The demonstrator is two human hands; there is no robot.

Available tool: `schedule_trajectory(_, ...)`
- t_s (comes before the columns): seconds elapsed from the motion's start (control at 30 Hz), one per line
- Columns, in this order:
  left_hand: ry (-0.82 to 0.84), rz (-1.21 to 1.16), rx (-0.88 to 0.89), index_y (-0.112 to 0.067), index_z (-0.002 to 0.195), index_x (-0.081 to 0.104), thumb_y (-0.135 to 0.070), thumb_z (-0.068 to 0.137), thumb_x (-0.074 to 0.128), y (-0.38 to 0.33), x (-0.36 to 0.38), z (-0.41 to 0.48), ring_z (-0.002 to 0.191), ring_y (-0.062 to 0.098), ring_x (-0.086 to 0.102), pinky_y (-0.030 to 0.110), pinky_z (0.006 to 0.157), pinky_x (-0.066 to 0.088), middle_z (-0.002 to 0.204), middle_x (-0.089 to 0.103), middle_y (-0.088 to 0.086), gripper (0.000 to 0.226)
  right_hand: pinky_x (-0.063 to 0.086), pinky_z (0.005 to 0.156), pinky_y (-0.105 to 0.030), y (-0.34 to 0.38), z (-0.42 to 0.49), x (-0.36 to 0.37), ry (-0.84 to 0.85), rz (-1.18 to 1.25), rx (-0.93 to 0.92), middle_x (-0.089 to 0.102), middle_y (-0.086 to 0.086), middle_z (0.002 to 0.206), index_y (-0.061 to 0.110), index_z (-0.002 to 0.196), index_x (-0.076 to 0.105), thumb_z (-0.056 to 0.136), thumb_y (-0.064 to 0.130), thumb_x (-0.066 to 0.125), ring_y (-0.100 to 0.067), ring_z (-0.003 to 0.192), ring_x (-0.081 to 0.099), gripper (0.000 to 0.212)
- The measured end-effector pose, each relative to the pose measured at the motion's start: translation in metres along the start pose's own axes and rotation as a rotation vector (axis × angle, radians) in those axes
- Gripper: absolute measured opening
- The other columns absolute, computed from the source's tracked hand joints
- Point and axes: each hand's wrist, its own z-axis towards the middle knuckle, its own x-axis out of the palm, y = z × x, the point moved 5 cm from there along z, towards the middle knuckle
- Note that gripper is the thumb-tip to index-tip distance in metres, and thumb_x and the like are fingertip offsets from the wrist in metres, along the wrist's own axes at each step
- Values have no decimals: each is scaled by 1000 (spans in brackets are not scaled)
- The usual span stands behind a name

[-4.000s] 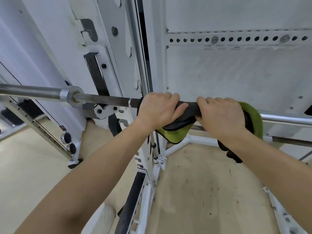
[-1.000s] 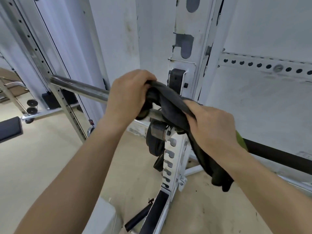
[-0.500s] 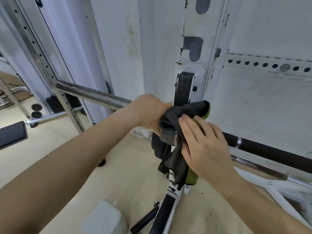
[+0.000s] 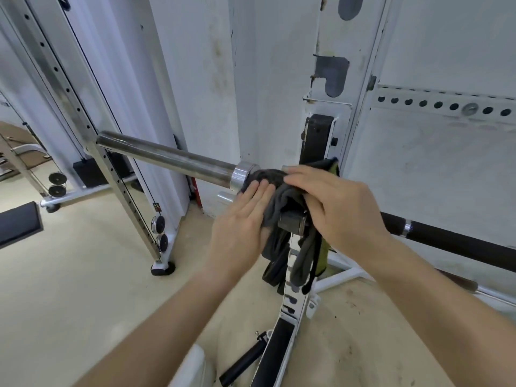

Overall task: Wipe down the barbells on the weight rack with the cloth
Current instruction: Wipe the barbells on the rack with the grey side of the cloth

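Observation:
A barbell lies across the white weight rack (image 4: 321, 113). Its chrome sleeve (image 4: 170, 159) runs to the left and its black shaft (image 4: 458, 244) to the right. A dark grey cloth with a green side (image 4: 282, 196) is bunched over the bar just right of the sleeve's collar (image 4: 241, 174), where the bar rests on the rack's hook. My left hand (image 4: 243, 222) lies flat against the cloth from the left, fingers extended. My right hand (image 4: 332, 202) presses on top of the cloth, which hangs down below it.
A perforated chrome upright (image 4: 92, 129) of a cable machine stands at the left, with pulleys (image 4: 160, 233) near its foot. A black bench pad (image 4: 18, 224) sits at the far left. A black handle (image 4: 243, 361) lies on the beige floor below the rack.
My left hand has let go of the sleeve, slid right and opened flat against the cloth. The collar and sleeve are now uncovered. My right hand stays on the cloth at the hook.

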Motion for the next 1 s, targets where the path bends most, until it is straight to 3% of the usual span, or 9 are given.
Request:
schedule_trajectory(0.1,-72,-673,-599,-25,86,66,-23,87,64,-8,8,-29,73,15,62,29,66,46,77,65,-8,2,56,92,-41,4,33,10,38,103,39,73,-1,117,14,113,72,92,7,56,-22,106,69,27)
schedule_trajectory(0.13,-108,-1047,-830,-20,80,66,-21,89,61,-9,15,-33,70,15,60,32,67,47,73,65,-5,10,55,92,-42,1,41,16,51,127,66,73,-1,114,14,111,71,92,5,57,-23,103,68,25)
schedule_trajectory(0.2,-84,-1772,-1138,-11,101,73,-21,97,47,-22,27,-34,92,24,69,41,89,52,100,75,7,29,53,90,-43,-4,51,26,51,145,95,72,-1,110,13,107,71,91,4,58,-22,101,67,22)
schedule_trajectory(0.27,-67,-2044,-1142,-5,129,64,-31,102,38,-26,29,-26,120,31,63,47,109,43,129,68,16,46,53,88,-41,-5,57,31,-9,121,98,71,-3,108,10,105,71,92,3,58,-23,99,66,20)
schedule_trajectory(0.43,-190,-2174,-1007,-10,146,50,-48,107,32,-27,43,3,138,31,50,50,119,32,145,57,15,58,53,82,-30,14,70,18,-290,75,14,71,-9,107,3,104,70,91,-2,56,-23,94,66,19)
schedule_trajectory(0.6,-206,-2221,-1086,-11,142,56,-32,104,45,-23,72,9,130,26,57,45,116,38,137,63,12,45,49,71,-39,2,71,60,429,-290,179,67,-9,106,16,114,61,103,18,41,-33,91,63,23)
schedule_trajectory(0.67,-205,-2168,-1114,-7,138,59,-23,98,49,-24,77,8,118,24,65,40,105,48,126,69,12,44,47,70,-38,3,67,65,585,-311,184,65,-10,102,14,109,58,103,21,37,-30,87,61,22)
schedule_trajectory(0.87,-153,-1912,-1137,-4,131,63,-17,106,45,-25,58,-12,124,36,61,55,112,42,127,68,21,33,42,73,-35,6,53,62,638,-250,116,60,-3,109,17,119,54,101,34,40,-22,92,56,28)
schedule_trajectory(1.0,-76,-1745,-1102,-7,124,68,-18,108,44,-20,35,-25,121,33,64,52,110,45,122,71,18,31,49,88,-35,1,37,45,454,-133,152,66,6,127,28,137,57,104,35,44,-19,112,62,37)
